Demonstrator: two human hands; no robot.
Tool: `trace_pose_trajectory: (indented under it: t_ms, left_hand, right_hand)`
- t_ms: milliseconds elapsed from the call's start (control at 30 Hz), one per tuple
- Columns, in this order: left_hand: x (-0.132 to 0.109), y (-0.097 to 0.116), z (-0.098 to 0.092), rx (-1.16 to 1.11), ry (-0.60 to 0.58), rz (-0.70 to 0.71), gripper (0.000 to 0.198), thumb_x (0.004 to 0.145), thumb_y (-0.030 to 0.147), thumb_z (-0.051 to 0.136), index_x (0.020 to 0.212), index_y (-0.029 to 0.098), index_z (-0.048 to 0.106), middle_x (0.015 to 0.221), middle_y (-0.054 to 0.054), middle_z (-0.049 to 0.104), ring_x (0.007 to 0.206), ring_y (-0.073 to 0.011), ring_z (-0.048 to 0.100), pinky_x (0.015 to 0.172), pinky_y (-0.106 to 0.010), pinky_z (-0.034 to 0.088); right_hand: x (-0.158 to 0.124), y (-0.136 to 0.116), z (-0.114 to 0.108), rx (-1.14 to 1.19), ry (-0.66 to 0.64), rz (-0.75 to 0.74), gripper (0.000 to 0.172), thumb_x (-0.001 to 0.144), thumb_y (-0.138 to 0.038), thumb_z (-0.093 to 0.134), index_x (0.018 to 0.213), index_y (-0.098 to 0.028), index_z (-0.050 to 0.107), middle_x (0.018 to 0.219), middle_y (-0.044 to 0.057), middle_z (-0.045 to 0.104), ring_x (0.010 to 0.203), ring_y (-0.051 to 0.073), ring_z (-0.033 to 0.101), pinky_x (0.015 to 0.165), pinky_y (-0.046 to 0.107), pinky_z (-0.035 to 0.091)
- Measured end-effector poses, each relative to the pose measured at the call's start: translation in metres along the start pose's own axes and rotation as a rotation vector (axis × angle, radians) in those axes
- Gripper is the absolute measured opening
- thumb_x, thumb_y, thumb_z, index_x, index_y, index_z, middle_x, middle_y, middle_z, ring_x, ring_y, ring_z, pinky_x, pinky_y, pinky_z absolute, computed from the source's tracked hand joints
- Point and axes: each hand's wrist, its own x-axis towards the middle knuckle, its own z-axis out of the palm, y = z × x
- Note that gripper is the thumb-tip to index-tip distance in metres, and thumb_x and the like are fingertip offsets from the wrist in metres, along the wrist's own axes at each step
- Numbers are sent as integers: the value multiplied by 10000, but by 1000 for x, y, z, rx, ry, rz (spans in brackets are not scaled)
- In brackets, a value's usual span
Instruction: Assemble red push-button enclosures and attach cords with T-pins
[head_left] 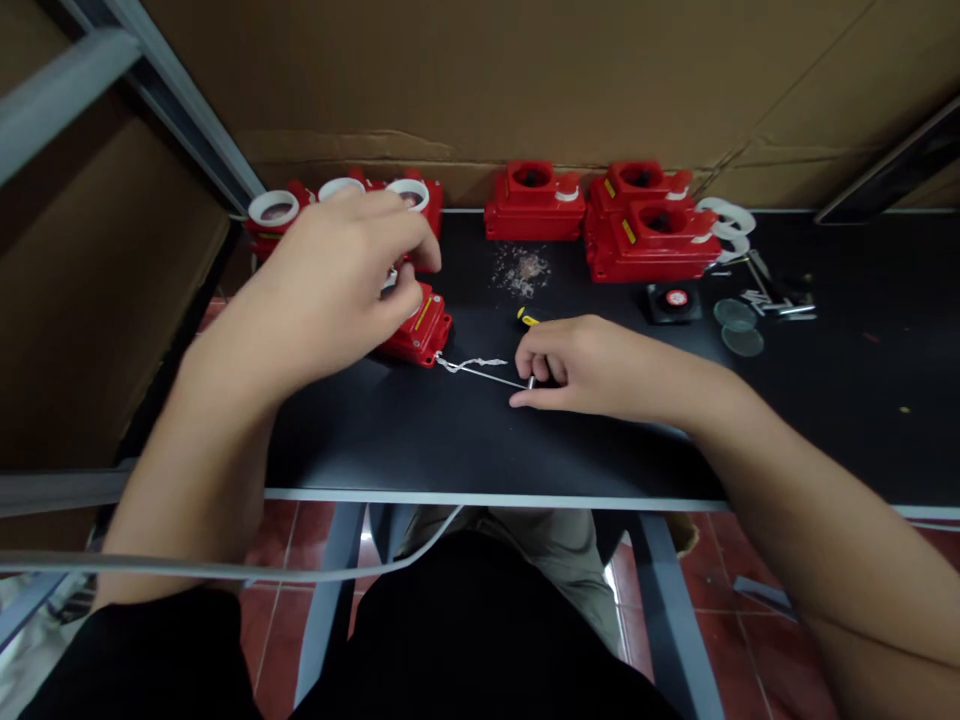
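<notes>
My left hand [341, 270] is curled over a red plastic housing [420, 335] lying on the black table [450, 440], fingers pinched on something small and white at its top. A thin metal chain [472, 363] runs from the housing's corner toward my right hand [574, 365]. That hand rests on the table with its fingers closed around a small tool with a yellow end [527, 319] and a metal tip by the chain.
Red housings with white rings [274, 208] line the back left; more red housings [534, 200] and a stack [649, 235] stand at the back centre. White rings [726, 225], round glass discs [739, 325], a black square part [675, 300] and metal pieces lie right. Cardboard walls behind.
</notes>
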Motion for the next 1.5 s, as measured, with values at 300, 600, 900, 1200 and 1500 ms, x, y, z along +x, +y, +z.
trace_pose_trajectory:
  t_ms: [300,600,900,1200,1500]
  left_hand:
    - [3,-53,9,-108,-403,-21,672,929,462,875,1555,266,726,1563,-96,778,1408,-345,733,1246,-450,557]
    - [11,-40,3,-151,-477,-94,464,917,421,850,1316,215,734,1360,-77,797,1241,-316,773,1155,-380,553]
    - [9,-46,4,-188,-462,-73,446,900,423,868,1277,225,737,1342,-68,807,1216,-303,764,1105,-348,545]
    - [7,-30,8,-209,-473,86,542,911,296,912,1428,247,756,1494,-71,800,1416,-300,734,1210,-355,524]
    - [9,-28,25,-28,-220,30,901,848,341,1069,1619,110,664,1648,-273,672,1512,-456,665,1269,-519,547]
  right_hand:
    - [-1,-6,2,-92,-107,26,145,938,-253,746,812,-217,687,813,5,694,719,150,585,723,313,417]
    - [-13,-14,-23,-161,-423,316,213,908,-369,775,744,-234,754,706,-7,697,645,156,573,672,337,391]
    - [-22,-9,-35,-176,-486,427,166,880,-344,818,758,-235,792,729,11,750,651,172,586,690,339,407]
    - [-21,-5,-40,14,-246,258,389,1006,-611,772,938,-235,838,782,29,752,684,184,630,648,328,455]
    - [3,-14,16,-26,184,-187,600,1087,-278,694,1684,-290,630,1687,195,607,940,215,735,856,425,693]
